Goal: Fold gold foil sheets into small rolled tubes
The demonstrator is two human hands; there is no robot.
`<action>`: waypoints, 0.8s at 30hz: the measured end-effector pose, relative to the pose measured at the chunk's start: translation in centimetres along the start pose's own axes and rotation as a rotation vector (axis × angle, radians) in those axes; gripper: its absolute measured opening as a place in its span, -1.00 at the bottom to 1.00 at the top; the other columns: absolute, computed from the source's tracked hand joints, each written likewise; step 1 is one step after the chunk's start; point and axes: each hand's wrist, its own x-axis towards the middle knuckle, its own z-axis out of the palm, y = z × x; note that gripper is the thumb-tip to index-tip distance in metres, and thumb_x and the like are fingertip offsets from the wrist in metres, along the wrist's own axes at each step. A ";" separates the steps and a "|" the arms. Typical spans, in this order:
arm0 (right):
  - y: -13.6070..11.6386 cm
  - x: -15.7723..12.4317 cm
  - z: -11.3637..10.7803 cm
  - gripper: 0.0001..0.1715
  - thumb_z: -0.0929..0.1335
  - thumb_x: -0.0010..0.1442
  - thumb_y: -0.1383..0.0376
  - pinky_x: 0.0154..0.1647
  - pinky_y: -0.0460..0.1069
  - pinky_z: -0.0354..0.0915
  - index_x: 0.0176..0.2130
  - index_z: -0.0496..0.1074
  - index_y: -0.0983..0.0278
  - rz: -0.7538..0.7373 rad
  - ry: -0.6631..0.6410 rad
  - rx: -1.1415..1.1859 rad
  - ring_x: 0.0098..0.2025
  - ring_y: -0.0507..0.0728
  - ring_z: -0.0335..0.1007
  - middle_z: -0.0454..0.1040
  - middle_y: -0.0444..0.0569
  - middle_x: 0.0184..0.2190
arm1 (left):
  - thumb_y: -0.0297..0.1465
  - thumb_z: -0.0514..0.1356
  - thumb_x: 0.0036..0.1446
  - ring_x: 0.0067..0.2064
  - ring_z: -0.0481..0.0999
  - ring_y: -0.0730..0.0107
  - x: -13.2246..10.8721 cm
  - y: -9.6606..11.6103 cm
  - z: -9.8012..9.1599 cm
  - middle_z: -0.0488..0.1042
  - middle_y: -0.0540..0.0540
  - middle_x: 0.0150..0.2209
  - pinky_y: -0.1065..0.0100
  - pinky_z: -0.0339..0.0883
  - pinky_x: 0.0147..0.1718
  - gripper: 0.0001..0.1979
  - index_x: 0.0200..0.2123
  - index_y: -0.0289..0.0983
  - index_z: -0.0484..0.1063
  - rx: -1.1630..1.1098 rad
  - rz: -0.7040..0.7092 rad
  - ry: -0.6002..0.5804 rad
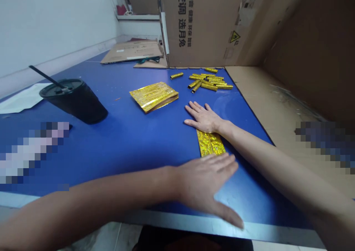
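Note:
A flat piece of shiny gold patterned foil paper (210,143) lies on the blue table. Across its far end my right hand (204,117) rests flat with fingers spread. My left hand (206,182) is over the near end, palm down, fingers stretched out and thumb apart; it hides that edge of the foil paper. Whether the left palm presses on the sheet I cannot tell. Farther off to the left is a stack of similar gold foil sheets (155,96). Beyond my right hand, several narrow gold foil tubes (209,82) lie in a loose pile.
On the left of the blue table (133,140), a dark cup (80,103) with a straw stands beside a white sheet (23,98). Tall cardboard (210,29) walls the back and right. Flattened cardboard (133,51) lies at the back left. Pixelated patches cover both sides.

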 end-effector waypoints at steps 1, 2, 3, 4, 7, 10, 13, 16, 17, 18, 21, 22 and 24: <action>0.0 0.0 0.0 -0.06 -0.06 0.09 -0.21 0.16 0.34 -0.27 0.25 -0.13 0.29 0.003 0.000 0.004 0.27 0.28 -0.35 -0.22 0.11 0.27 | 0.14 -0.04 -0.04 0.26 -0.16 0.16 0.2 -0.9 -0.6 -0.16 -0.32 0.24 0.27 -0.20 0.18 -0.03 0.21 -0.51 -0.14 0.014 -0.033 0.024; 0.0 0.1 0.0 -0.06 -0.06 0.09 -0.21 0.16 0.34 -0.27 0.24 -0.12 0.30 0.005 0.000 0.005 0.27 0.28 -0.34 -0.22 0.11 0.27 | 0.14 -0.03 -0.04 0.26 -0.14 0.15 0.4 -1.9 -1.2 -0.14 -0.32 0.24 0.26 -0.20 0.18 -0.03 0.21 -0.51 -0.13 0.040 -0.057 0.041; 0.0 0.1 0.0 -0.06 -0.05 0.09 -0.21 0.16 0.34 -0.27 0.24 -0.12 0.30 0.005 0.000 0.005 0.27 0.28 -0.34 -0.21 0.11 0.27 | 0.13 -0.01 -0.04 0.25 -0.12 0.15 0.6 -3.0 -1.6 -0.10 -0.33 0.23 0.24 -0.21 0.18 -0.04 0.20 -0.50 -0.11 0.078 -0.065 0.039; 0.0 0.1 0.0 -0.06 -0.05 0.09 -0.20 0.16 0.34 -0.27 0.24 -0.12 0.31 0.004 0.001 0.004 0.27 0.27 -0.34 -0.21 0.11 0.27 | 0.11 0.01 -0.04 0.25 -0.12 0.16 0.8 -3.9 -1.8 -0.08 -0.33 0.23 0.24 -0.24 0.18 -0.06 0.20 -0.50 -0.08 0.124 -0.048 0.028; 0.0 0.2 0.1 -0.06 -0.05 0.09 -0.20 0.15 0.33 -0.25 0.24 -0.12 0.31 -0.001 0.005 0.005 0.27 0.26 -0.33 -0.20 0.13 0.27 | 0.14 0.02 -0.08 0.26 -0.21 0.11 1.1 -5.7 -1.6 -0.16 -0.33 0.24 0.18 -0.35 0.19 -0.01 0.21 -0.49 -0.12 0.200 -0.007 -0.017; 0.0 0.2 0.2 -0.06 -0.05 0.09 -0.21 0.15 0.33 -0.25 0.24 -0.13 0.30 -0.002 0.013 0.006 0.27 0.26 -0.34 -0.20 0.13 0.27 | 0.18 -0.02 -0.12 0.27 -0.28 0.09 1.1 -5.5 -0.9 -0.22 -0.31 0.25 0.13 -0.38 0.18 0.04 0.22 -0.46 -0.18 0.214 -0.012 -0.023; -0.1 0.1 0.1 -0.05 -0.06 0.08 -0.21 0.15 0.34 -0.25 0.24 -0.12 0.31 -0.003 0.016 0.009 0.27 0.27 -0.34 -0.21 0.14 0.27 | 0.18 -0.03 -0.11 0.27 -0.29 0.09 0.9 -4.1 -0.2 -0.20 -0.33 0.25 0.13 -0.39 0.18 0.04 0.22 -0.49 -0.17 0.223 0.010 0.000; -0.1 0.1 0.0 -0.05 -0.05 0.08 -0.22 0.15 0.35 -0.25 0.24 -0.12 0.31 -0.006 0.011 0.018 0.27 0.28 -0.33 -0.20 0.14 0.27 | 0.17 -0.02 -0.09 0.27 -0.25 0.12 0.6 -2.4 0.6 -0.19 -0.32 0.25 0.16 -0.38 0.19 0.03 0.21 -0.51 -0.17 0.223 0.062 0.028; -0.1 0.0 0.0 -0.05 -0.05 0.08 -0.22 0.15 0.35 -0.25 0.24 -0.12 0.31 -0.007 0.010 0.020 0.27 0.28 -0.33 -0.20 0.14 0.27 | 0.17 -0.02 -0.09 0.27 -0.24 0.12 0.4 -1.9 0.8 -0.18 -0.32 0.25 0.17 -0.37 0.19 0.03 0.21 -0.51 -0.16 0.219 0.077 0.034; -0.1 0.0 0.0 -0.05 -0.05 0.08 -0.22 0.15 0.35 -0.26 0.24 -0.12 0.30 -0.009 0.011 0.021 0.27 0.28 -0.33 -0.20 0.14 0.27 | 0.17 -0.02 -0.09 0.27 -0.24 0.13 0.3 -1.4 1.0 -0.18 -0.32 0.25 0.18 -0.37 0.20 0.03 0.21 -0.51 -0.16 0.218 0.086 0.041; -0.2 0.0 0.0 -0.05 -0.05 0.08 -0.22 0.15 0.35 -0.26 0.24 -0.12 0.30 -0.012 0.020 0.021 0.27 0.28 -0.34 -0.21 0.13 0.27 | 0.16 -0.02 -0.08 0.27 -0.25 0.14 0.0 -0.5 1.5 -0.19 -0.32 0.25 0.18 -0.38 0.20 0.02 0.21 -0.53 -0.16 0.217 0.096 0.052; -0.2 -0.1 0.0 -0.05 -0.05 0.08 -0.22 0.15 0.35 -0.26 0.24 -0.12 0.30 -0.014 0.022 0.023 0.27 0.28 -0.34 -0.20 0.14 0.27 | 0.15 -0.01 -0.08 0.27 -0.25 0.15 -0.1 -0.4 1.6 -0.19 -0.32 0.25 0.19 -0.39 0.20 0.02 0.20 -0.53 -0.16 0.216 0.093 0.054; -0.1 -0.1 0.1 -0.06 -0.05 0.08 -0.21 0.15 0.34 -0.26 0.24 -0.12 0.30 -0.016 0.023 0.030 0.27 0.27 -0.33 -0.20 0.14 0.27 | 0.15 -0.01 -0.08 0.27 -0.25 0.15 -0.1 -0.3 1.6 -0.19 -0.31 0.25 0.19 -0.39 0.20 0.02 0.20 -0.53 -0.16 0.212 0.087 0.054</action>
